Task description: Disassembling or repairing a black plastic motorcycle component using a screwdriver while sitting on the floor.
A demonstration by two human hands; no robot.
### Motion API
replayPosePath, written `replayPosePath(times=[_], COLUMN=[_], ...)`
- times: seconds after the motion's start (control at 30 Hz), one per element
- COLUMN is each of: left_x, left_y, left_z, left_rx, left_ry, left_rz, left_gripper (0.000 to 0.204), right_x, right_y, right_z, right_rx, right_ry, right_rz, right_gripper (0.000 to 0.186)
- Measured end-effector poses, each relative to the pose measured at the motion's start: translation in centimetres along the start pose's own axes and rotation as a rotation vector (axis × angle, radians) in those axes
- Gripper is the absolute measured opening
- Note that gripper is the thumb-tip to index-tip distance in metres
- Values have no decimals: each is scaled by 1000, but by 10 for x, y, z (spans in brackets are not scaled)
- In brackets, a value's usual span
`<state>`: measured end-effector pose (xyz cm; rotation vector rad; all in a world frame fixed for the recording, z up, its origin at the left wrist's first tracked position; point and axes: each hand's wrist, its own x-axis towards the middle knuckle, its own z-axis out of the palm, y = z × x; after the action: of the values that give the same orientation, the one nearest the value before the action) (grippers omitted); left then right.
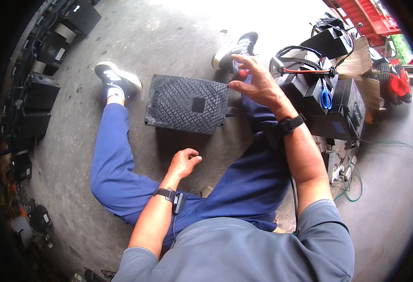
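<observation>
A flat black case (176,101) with diagonal ribs and a smooth dark square stands between my legs, a short cable or lead showing at its right side. My left hand (184,162) hovers just nearer to me than the case, its fingers curled in and nothing visible in them. Beyond the case's right end, my right hand (260,84) is raised with thumb and forefinger spread apart. Between them appears a small round red end (242,74) with a dark part beside it; its kind, and whether my fingers touch it, I cannot make out.
At right stand stacked black boxes (335,110) with looped cables, and blue-handled scissors (326,96) lie against them. Torn cardboard (368,80) and a red metal frame (364,19) are behind. Several black cases (39,91) line the left side. Green wire (357,192) trails over the floor.
</observation>
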<state>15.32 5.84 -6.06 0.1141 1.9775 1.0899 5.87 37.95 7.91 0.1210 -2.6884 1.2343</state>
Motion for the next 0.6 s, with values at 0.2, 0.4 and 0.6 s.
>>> replayPosePath(times=[0.2,0.4,0.6], left_x=[-1,-1,-2], left_y=[1,3,7], left_z=[-1,-2,-2], left_rx=[-12,2,12], left_ry=[6,-8,6], left_rz=[1,-1,3], left_gripper=[31,30,31], right_x=[2,4,0], right_y=[9,12,23], right_z=[-6,-6,-33], right_rx=[46,-241,-200], right_ry=[-118,-21,4], right_rz=[168,55,197], right_gripper=[71,78,83])
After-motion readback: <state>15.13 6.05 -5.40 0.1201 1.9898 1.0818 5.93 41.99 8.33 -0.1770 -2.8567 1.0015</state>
